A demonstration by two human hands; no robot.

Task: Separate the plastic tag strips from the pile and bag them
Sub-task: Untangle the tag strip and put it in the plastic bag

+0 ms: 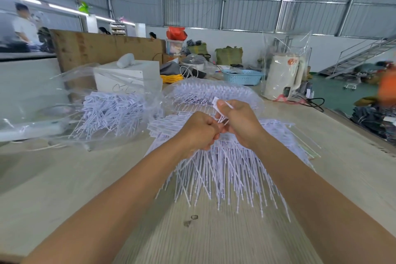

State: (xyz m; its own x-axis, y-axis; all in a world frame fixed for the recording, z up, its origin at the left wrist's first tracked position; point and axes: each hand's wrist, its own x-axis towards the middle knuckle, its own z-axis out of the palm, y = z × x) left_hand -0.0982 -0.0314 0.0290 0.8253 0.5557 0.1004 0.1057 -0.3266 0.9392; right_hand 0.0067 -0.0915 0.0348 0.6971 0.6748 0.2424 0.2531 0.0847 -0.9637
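A big pile of white plastic tag strips (225, 169) fans out on the wooden table (85, 178), thin tails pointing toward me. Just above the pile, my left hand (198, 129) grips a bunch of strips in a closed fist. My right hand (240, 122) pinches a few strips (216, 104) by their flat tag ends, close against the left hand. A clear plastic bag (111, 109) holding many strips lies open to the left. A second clear bag (214, 94) with strips lies behind my hands.
Behind the bags stand a white box (132, 75), a blue basket (243, 76) and a white kettle wrapped in plastic (282, 77). A cardboard sheet (102, 49) stands at the back. The table's right edge drops to a green floor. A person stands far left.
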